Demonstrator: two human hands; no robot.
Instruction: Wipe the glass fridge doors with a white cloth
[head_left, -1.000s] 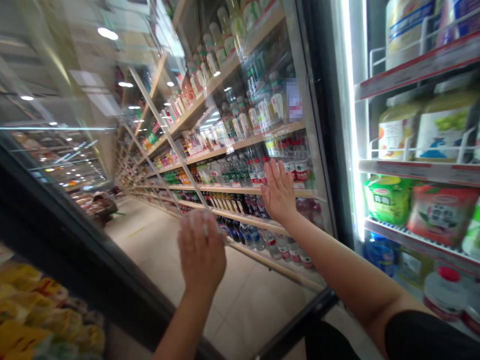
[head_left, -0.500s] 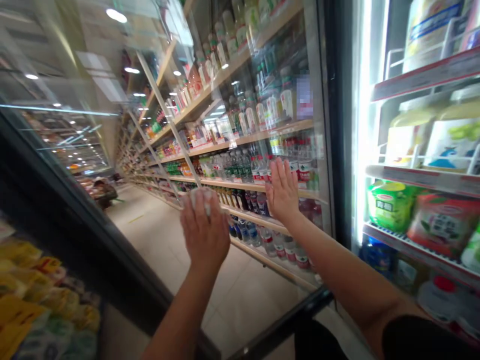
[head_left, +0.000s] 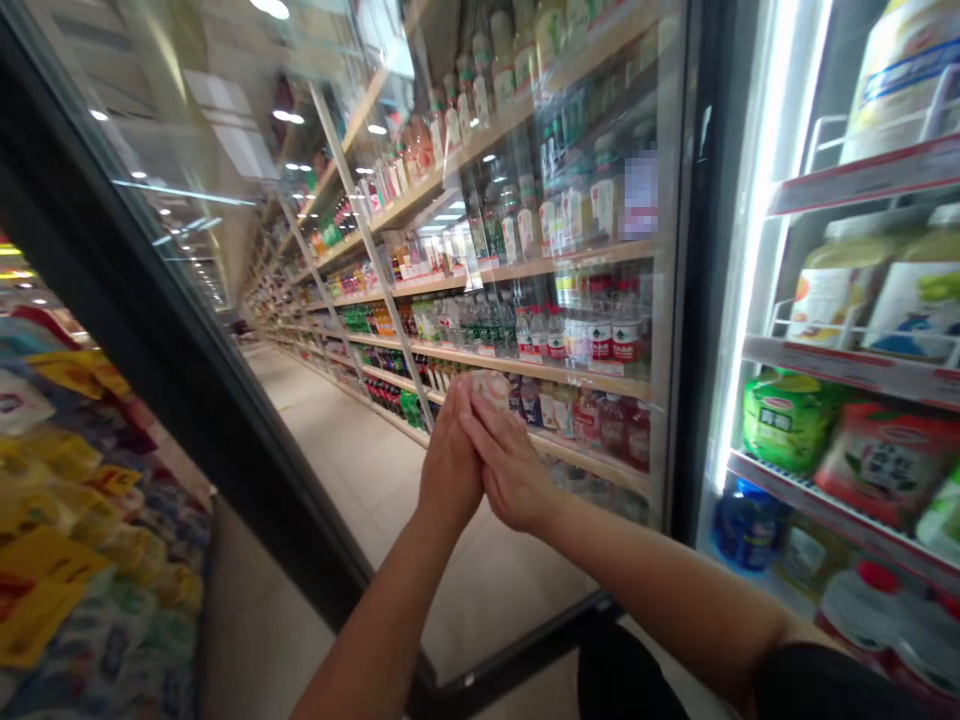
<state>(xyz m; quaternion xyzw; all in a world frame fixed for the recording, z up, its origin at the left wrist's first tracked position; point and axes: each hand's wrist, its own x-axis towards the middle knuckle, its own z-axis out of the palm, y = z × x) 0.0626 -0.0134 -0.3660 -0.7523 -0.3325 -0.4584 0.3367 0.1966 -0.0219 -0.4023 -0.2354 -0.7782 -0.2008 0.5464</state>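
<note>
My left hand [head_left: 448, 465] and my right hand [head_left: 514, 475] meet in front of the glass fridge door [head_left: 480, 600], which stands swung out ahead of me. The left hand's fingers are closed around a small white wad [head_left: 491, 384], perhaps a cloth or tissue, held at the glass. The right hand's fingers lie stretched flat against the left hand's fingers, their tips reaching the wad. Whether the wad touches the pane I cannot tell.
The glass mirrors long shop shelves of bottles [head_left: 570, 340] and a tiled aisle. The door's black frame [head_left: 150, 330] runs slantwise on the left, with bagged goods [head_left: 67, 520] behind it. On the right, lit fridge shelves [head_left: 847, 365] carry a green tub [head_left: 784, 420] and other tubs and jars.
My right hand left its flat spot high on the glass and came down-left to join the left hand. The left hand with the wad rose and moved right. The view swung left.
</note>
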